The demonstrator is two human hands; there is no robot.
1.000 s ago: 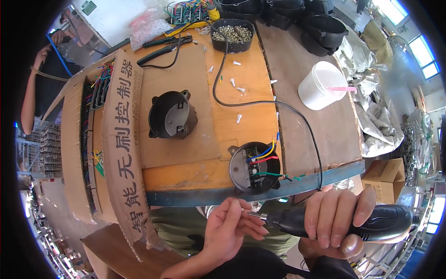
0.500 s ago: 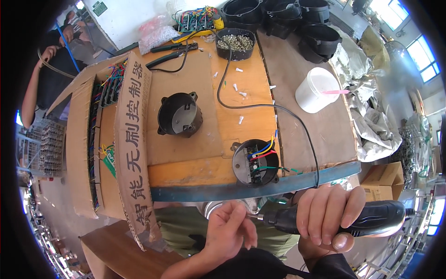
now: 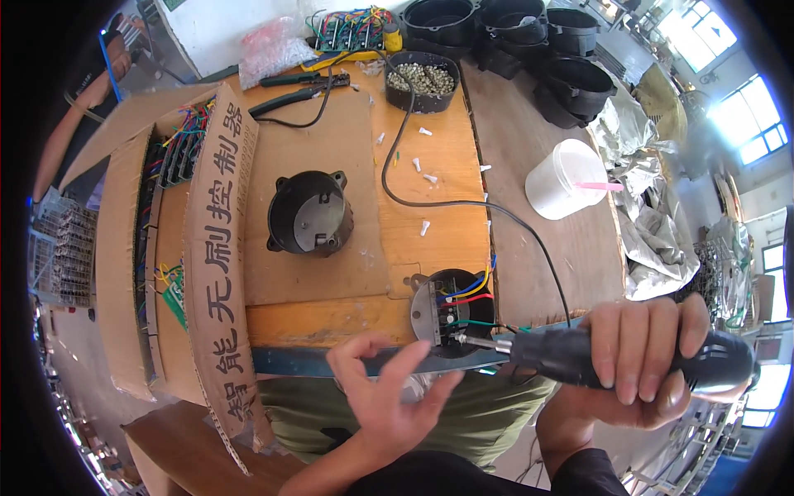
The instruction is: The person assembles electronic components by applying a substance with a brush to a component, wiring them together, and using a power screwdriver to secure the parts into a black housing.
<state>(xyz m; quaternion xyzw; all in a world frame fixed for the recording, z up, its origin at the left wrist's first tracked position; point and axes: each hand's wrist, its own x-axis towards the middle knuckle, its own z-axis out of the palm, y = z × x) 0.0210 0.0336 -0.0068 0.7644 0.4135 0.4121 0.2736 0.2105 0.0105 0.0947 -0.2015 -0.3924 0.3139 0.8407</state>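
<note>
My right hand (image 3: 645,357) is wrapped around a black electric screwdriver (image 3: 550,357), held level with its bit pointing left. The tip of the bit, with a small light-coloured piece on its end that looks like a screw, is over the near side of a round black housing (image 3: 423,317) at the table's front edge. Inside that housing sits a circuit board (image 3: 449,312) with blue, yellow, red and green wires. My left hand (image 3: 389,395) is just in front of the table edge, fingers spread, holding nothing. Another round black housing (image 3: 281,217) stands on a cardboard sheet (image 3: 360,264).
A cardboard box (image 3: 219,273) with wired circuit boards stands at left. The screwdriver's cord (image 3: 529,217) crosses the table. Behind are a tub of small metal parts (image 3: 420,103), pliers (image 3: 285,101) and stacked black housings (image 3: 571,95). A white bucket (image 3: 550,182) stands at right.
The screwdriver has swung up from below the table edge to the near housing. My left hand has let go at the bit's tip, moved left and spread its fingers.
</note>
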